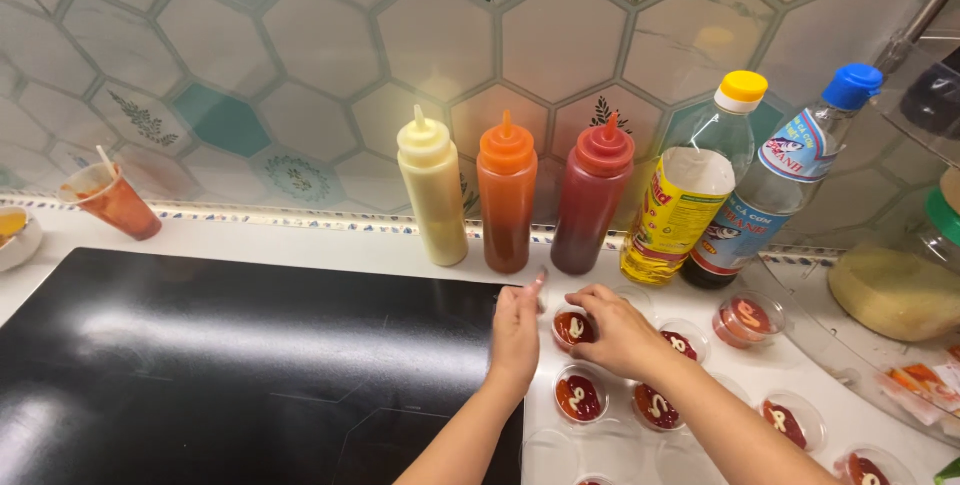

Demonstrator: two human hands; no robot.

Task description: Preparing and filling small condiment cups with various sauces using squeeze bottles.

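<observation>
Both hands on one small sauce cup (pixel 572 326), left hand (pixel 516 333) beside it, grip unclear, right hand (pixel 618 330) grasping its rim, three squeeze bottles (pixel 507 195) behind the cup, more filled cups (pixel 657 406) to its right, nearest ones cut off by the frame.

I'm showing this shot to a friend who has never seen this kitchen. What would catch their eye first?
Probably the three squeeze bottles in a row against the tiled wall: the pale yellow bottle, the orange bottle and the red bottle. Just below, the left hand and right hand meet over a small sauce cup, one of many small sauce cups on the white counter. The black cooktop fills the left.
</observation>
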